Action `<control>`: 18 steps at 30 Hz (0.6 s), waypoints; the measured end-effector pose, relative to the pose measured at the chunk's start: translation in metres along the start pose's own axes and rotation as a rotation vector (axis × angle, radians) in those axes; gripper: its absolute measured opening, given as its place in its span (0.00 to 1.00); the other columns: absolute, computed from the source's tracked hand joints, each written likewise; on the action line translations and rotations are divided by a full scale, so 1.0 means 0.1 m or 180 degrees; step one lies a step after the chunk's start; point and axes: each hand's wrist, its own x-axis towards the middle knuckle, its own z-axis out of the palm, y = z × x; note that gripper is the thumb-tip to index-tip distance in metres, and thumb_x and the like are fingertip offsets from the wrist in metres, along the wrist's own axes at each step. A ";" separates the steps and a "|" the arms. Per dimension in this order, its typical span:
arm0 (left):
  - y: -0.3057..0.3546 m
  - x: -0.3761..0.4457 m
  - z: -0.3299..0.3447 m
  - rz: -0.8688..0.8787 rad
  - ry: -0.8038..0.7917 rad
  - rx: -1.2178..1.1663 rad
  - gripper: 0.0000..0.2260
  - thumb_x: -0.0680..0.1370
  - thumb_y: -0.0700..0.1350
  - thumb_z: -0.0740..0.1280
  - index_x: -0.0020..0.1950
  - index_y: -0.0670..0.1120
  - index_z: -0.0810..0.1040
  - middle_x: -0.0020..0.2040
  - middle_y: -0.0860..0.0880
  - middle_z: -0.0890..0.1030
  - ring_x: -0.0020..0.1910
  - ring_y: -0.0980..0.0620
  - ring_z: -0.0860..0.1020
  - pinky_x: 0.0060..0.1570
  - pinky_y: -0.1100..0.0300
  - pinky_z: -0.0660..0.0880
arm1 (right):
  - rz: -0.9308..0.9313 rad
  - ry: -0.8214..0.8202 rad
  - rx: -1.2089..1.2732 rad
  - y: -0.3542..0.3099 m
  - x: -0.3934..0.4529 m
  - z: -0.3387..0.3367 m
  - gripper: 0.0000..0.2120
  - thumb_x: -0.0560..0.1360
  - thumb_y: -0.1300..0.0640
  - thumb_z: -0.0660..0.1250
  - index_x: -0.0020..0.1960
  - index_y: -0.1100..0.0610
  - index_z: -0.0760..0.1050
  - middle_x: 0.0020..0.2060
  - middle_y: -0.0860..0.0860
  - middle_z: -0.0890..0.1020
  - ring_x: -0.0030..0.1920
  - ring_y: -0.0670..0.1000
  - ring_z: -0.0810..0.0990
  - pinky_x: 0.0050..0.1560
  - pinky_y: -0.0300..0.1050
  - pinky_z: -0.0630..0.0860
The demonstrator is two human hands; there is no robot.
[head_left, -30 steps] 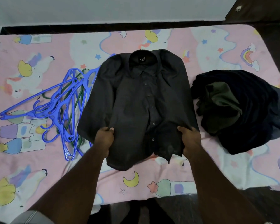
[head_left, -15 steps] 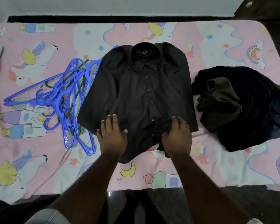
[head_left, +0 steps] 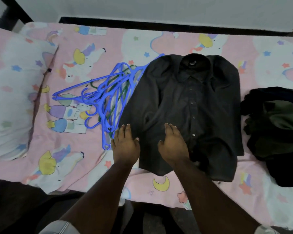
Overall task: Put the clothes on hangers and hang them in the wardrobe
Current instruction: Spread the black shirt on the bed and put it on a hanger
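Observation:
A black button-up shirt [head_left: 189, 105] lies flat and front up on the bed, collar toward the wall. My left hand [head_left: 125, 142] lies flat with straight fingers at the shirt's lower left edge, next to the hangers. My right hand [head_left: 173, 146] rests flat on the shirt's lower front, left of the button row. A tangled pile of blue hangers [head_left: 101, 97], with green ones among them, lies to the left of the shirt, partly under its left sleeve.
A heap of dark clothes [head_left: 276, 130], with an olive garment on top, sits at the right. The bed's pink unicorn sheet [head_left: 61, 166] covers the mattress. A pillow [head_left: 12, 98] in the same print lies at the far left. The wall runs behind the bed.
Both hands let go of the shirt's hem, flattened onto it and slid left. The view has turned left, bringing the pillow into sight.

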 end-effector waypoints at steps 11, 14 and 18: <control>-1.05 0.64 -0.08 -0.1732 -0.0453 -0.1469 0.28 0.79 0.41 0.66 0.77 0.39 0.62 0.71 0.36 0.71 0.68 0.35 0.71 0.66 0.46 0.69 | 0.0136 -0.0941 0.0832 -1.11 0.51 0.91 0.25 0.75 0.60 0.68 0.72 0.58 0.73 0.65 0.56 0.80 0.65 0.56 0.78 0.68 0.47 0.71; -1.18 0.77 -0.02 -0.1987 -0.0410 -0.1712 0.23 0.78 0.39 0.65 0.73 0.41 0.69 0.64 0.38 0.77 0.62 0.37 0.77 0.64 0.48 0.74 | 0.0198 -0.0998 0.0776 -1.17 0.63 1.07 0.24 0.75 0.60 0.68 0.71 0.58 0.73 0.65 0.55 0.80 0.65 0.56 0.78 0.68 0.46 0.72; -1.32 0.82 -0.05 -0.1923 -0.0316 -0.1919 0.07 0.78 0.40 0.66 0.53 0.44 0.81 0.45 0.44 0.82 0.51 0.37 0.80 0.53 0.49 0.78 | 0.0330 -0.0974 0.0885 -1.24 0.70 1.12 0.22 0.76 0.58 0.67 0.69 0.56 0.75 0.62 0.53 0.82 0.62 0.54 0.80 0.65 0.42 0.73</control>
